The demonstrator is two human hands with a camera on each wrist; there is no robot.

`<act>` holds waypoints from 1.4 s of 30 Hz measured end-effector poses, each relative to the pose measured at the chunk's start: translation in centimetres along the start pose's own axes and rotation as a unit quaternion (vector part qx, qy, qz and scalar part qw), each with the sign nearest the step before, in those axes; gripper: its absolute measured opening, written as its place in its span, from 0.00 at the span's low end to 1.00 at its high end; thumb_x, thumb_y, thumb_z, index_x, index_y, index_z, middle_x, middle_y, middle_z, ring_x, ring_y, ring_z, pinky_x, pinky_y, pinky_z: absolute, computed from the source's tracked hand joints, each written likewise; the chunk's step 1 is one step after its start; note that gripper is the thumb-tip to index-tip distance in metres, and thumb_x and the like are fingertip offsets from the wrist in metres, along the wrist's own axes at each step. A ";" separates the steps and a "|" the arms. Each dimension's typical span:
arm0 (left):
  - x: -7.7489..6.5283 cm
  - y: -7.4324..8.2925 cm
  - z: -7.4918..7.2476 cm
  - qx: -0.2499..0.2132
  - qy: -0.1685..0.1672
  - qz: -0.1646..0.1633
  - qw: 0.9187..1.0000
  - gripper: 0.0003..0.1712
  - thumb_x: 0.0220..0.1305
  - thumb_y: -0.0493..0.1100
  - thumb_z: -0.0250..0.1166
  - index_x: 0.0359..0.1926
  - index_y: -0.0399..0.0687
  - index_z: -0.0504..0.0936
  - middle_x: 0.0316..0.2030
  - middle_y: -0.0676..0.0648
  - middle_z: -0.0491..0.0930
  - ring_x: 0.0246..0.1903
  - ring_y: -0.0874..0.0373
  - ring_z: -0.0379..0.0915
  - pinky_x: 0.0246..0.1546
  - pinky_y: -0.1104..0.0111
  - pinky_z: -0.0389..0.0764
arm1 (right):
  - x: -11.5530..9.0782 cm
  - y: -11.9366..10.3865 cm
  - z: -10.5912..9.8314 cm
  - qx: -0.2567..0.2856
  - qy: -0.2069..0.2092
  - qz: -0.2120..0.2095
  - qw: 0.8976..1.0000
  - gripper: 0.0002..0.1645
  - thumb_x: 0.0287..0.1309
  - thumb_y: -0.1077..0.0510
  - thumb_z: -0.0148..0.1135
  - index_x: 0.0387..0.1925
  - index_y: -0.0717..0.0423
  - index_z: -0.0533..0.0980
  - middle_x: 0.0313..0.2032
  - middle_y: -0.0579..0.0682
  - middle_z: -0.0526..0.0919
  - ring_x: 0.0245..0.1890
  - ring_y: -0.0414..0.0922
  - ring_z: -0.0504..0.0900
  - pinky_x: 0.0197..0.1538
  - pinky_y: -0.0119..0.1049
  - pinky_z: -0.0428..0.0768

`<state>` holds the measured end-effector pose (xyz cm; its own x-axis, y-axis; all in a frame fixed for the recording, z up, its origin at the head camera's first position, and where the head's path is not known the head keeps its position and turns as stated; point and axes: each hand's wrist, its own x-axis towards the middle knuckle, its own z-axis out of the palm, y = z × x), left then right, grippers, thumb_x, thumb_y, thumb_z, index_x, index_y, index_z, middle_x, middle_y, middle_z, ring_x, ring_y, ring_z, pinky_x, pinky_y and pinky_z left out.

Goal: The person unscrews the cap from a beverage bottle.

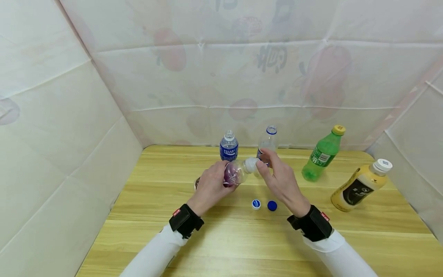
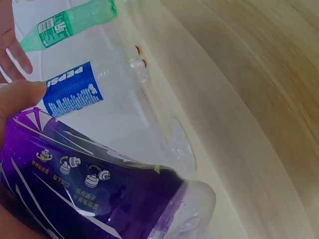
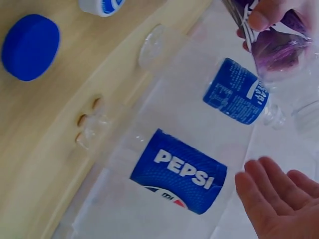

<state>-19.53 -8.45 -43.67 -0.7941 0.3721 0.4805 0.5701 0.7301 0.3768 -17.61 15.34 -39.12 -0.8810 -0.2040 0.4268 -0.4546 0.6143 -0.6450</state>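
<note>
My left hand (image 1: 211, 181) grips a clear bottle with a purple label (image 2: 99, 184), tilted so its top points right. A translucent white cap (image 1: 252, 164) covers that top. My right hand (image 1: 282, 182) is beside the cap, fingers extended and loosely bent; whether the thumb touches the cap I cannot tell. In the right wrist view, the fingers (image 3: 274, 194) hold nothing. Behind the hands stand an uncapped Pocari Sweat bottle (image 1: 228, 151) and an uncapped Pepsi bottle (image 3: 182, 172), partly hidden by the right hand in the head view.
A white-and-blue cap (image 1: 256, 204) and a dark blue cap (image 1: 272, 206) lie on the wooden table (image 1: 228, 238) between the forearms. To the right stand a green bottle with a yellow cap (image 1: 322, 156) and a yellow bottle with a white cap (image 1: 360, 186). Draped sheets surround the table.
</note>
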 end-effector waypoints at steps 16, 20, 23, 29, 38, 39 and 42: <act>0.3 0.6 0.6 -0.020 0.008 -0.009 1.000 0.44 0.51 0.48 0.84 0.62 0.37 0.71 0.49 0.39 0.82 0.44 0.48 0.81 0.47 0.56 0.86 | 1.0 -0.9 0.6 -0.019 0.039 -0.010 0.999 0.24 0.69 0.48 0.67 0.53 0.65 0.78 0.39 0.55 0.86 0.37 0.48 0.85 0.42 0.45 0.85; 0.2 0.7 0.7 -0.026 0.006 -0.014 1.000 0.44 0.51 0.48 0.84 0.62 0.37 0.70 0.49 0.40 0.81 0.45 0.48 0.81 0.47 0.56 0.86 | 1.1 -0.8 0.7 -0.023 0.047 -0.014 0.999 0.23 0.68 0.50 0.68 0.52 0.65 0.79 0.38 0.55 0.86 0.36 0.48 0.85 0.41 0.45 0.86; 0.3 0.8 0.7 -0.032 0.008 -0.011 0.999 0.44 0.51 0.48 0.84 0.62 0.37 0.70 0.50 0.40 0.82 0.45 0.48 0.82 0.47 0.57 0.86 | 1.2 -0.8 0.7 -0.027 0.050 -0.015 0.998 0.24 0.66 0.49 0.70 0.51 0.65 0.79 0.37 0.55 0.87 0.35 0.47 0.86 0.39 0.44 0.85; 0.3 1.0 0.9 -0.046 0.005 -0.017 0.999 0.43 0.52 0.48 0.83 0.62 0.38 0.70 0.50 0.40 0.82 0.45 0.49 0.82 0.47 0.57 0.86 | 1.4 -0.9 0.7 -0.028 0.057 -0.032 0.997 0.22 0.64 0.51 0.72 0.48 0.65 0.81 0.36 0.55 0.87 0.33 0.47 0.86 0.36 0.45 0.85; 0.3 0.9 0.9 -0.073 0.005 -0.010 0.997 0.43 0.52 0.46 0.83 0.63 0.36 0.70 0.50 0.39 0.81 0.46 0.48 0.81 0.50 0.57 0.85 | 1.5 -1.0 0.3 -0.006 0.052 -0.082 0.995 0.18 0.61 0.58 0.74 0.48 0.66 0.81 0.37 0.55 0.86 0.33 0.47 0.87 0.35 0.46 0.87; 0.3 0.9 0.9 -0.077 0.003 -0.009 0.997 0.43 0.52 0.46 0.83 0.63 0.35 0.70 0.50 0.38 0.81 0.46 0.47 0.81 0.50 0.57 0.85 | 1.5 -1.0 0.2 -0.003 0.052 -0.086 0.995 0.18 0.61 0.59 0.74 0.48 0.66 0.81 0.37 0.55 0.85 0.33 0.47 0.87 0.35 0.45 0.87; 0.2 1.0 0.7 -0.086 -0.006 -0.008 0.996 0.44 0.53 0.46 0.83 0.64 0.35 0.69 0.51 0.38 0.81 0.48 0.48 0.80 0.51 0.57 0.84 | 1.5 -0.9 0.1 0.002 0.051 -0.094 0.994 0.18 0.60 0.61 0.75 0.48 0.66 0.81 0.37 0.55 0.85 0.33 0.47 0.86 0.35 0.42 0.87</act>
<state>-19.30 -7.19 -43.75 -0.8055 0.3678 0.4646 0.5837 0.6275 0.5153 -18.55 14.39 -37.94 -0.7631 -0.2352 0.6020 -0.6101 0.5695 -0.5509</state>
